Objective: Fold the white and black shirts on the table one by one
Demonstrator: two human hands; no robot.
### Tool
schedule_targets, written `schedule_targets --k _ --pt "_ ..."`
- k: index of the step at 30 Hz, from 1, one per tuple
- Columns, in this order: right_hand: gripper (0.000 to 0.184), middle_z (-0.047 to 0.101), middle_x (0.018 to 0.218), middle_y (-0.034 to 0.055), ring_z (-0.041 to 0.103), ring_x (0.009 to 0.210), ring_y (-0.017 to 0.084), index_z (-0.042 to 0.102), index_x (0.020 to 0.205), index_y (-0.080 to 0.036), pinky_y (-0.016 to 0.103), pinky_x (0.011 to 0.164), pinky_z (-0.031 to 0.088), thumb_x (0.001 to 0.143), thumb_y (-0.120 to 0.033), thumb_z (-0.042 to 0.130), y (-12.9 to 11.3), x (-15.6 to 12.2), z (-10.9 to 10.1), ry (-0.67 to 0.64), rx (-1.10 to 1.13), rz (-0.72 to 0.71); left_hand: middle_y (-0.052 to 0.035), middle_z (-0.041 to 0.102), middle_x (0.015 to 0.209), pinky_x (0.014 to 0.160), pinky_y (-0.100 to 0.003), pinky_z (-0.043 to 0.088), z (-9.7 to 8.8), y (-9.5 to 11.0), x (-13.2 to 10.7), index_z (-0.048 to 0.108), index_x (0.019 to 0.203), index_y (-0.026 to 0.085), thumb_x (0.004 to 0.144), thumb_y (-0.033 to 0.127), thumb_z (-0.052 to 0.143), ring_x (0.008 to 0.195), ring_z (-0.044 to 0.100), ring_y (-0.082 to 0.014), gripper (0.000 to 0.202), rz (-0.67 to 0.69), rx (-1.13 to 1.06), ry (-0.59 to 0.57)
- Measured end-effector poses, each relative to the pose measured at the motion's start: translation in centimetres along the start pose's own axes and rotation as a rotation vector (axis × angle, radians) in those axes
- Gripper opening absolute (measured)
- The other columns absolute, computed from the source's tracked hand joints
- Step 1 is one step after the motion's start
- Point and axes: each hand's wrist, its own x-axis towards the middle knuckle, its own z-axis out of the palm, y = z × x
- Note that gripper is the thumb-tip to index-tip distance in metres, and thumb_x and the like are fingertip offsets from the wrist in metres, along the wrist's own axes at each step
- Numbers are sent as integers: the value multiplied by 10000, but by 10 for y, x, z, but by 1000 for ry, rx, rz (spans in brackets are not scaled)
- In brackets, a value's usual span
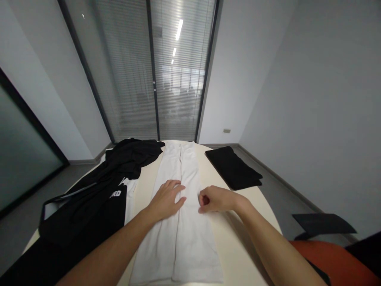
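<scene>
White trousers (178, 242) lie stretched lengthwise down the middle of a cream table (235, 246), legs side by side. My left hand (167, 199) rests flat on the left leg, fingers stretched out and pointing right. My right hand (214, 200) sits at the right edge of the right leg, fingers curled in, pinching the white cloth at its edge.
A heap of black garments (98, 190) with white lettering covers the table's left side. A folded black garment (233, 167) lies at the far right. An orange chair (336, 262) and a dark armrest (323, 223) are at lower right. Glass doors with blinds stand beyond.
</scene>
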Motion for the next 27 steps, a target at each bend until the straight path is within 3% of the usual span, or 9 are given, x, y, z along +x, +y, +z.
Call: schedule_targets --k 4,7,9,11,14,18,20,24,27 --pt "227 595 574 -42 539 526 108 693 770 -175 226 548 390 733 -390 757 0 -2 0 -119 57 67 -138 571 1363 1084 -483 426 -1 4 -1 631 1272 172 878 326 628 1289 486 -300 423 -4 13 -19" --pt "265 644 651 -27 574 584 122 700 783 -182 226 556 399 693 -411 798 3 -4 -2 -90 27 51 -135 592 1332 1080 -474 435 -1 5 0 629 1268 168 878 328 622 1267 504 -294 421 -9 12 -7" --pt "309 685 740 -3 607 646 142 712 857 -191 240 589 426 724 -461 784 7 -1 -3 54 -11 9 -128 616 1290 1075 -459 444 0 5 0 637 1247 166 898 318 591 1238 526 -279 384 -14 7 3" --pt "347 722 898 47 653 776 182 714 999 -197 279 695 484 815 -491 706 13 5 -2 311 -56 -60 -131 605 1312 1090 -447 435 0 4 0 646 1229 163 908 307 570 1254 520 -275 360 -22 10 14" --pt "533 611 1348 150 577 1218 281 602 1333 -189 416 1025 448 910 -515 595 25 16 4 568 -115 -220 -142 500 1470 1144 -449 381 -1 5 -1 635 1260 159 901 308 572 1365 436 -289 394 -19 30 -1" --pt "763 359 1586 152 270 1490 330 409 1528 -168 513 1211 234 934 -639 488 44 27 15 364 -130 -206 -127 458 1532 1183 -483 320 -2 7 -3 564 1368 165 927 349 532 1426 384 -295 479 -39 49 -114" --pt "792 336 1597 143 227 1507 332 403 1535 -165 510 1229 191 925 -665 481 50 29 18 312 -158 -181 -137 440 1546 1195 -484 295 -4 8 -4 538 1398 149 940 361 508 1442 363 -297 506 -46 64 -156" --pt "794 339 1600 125 211 1511 331 419 1529 -194 509 1235 171 898 -662 534 52 31 17 380 -201 -227 -163 378 1578 1199 -479 272 -14 9 -3 482 1444 127 961 388 472 1471 308 -302 549 -22 76 -224" --pt "842 304 1616 119 177 1518 346 396 1543 -215 522 1231 165 872 -702 543 49 30 16 344 -200 -213 -171 404 1553 1176 -480 307 -30 16 -4 461 1457 151 904 438 572 1448 339 -317 632 8 41 -279"
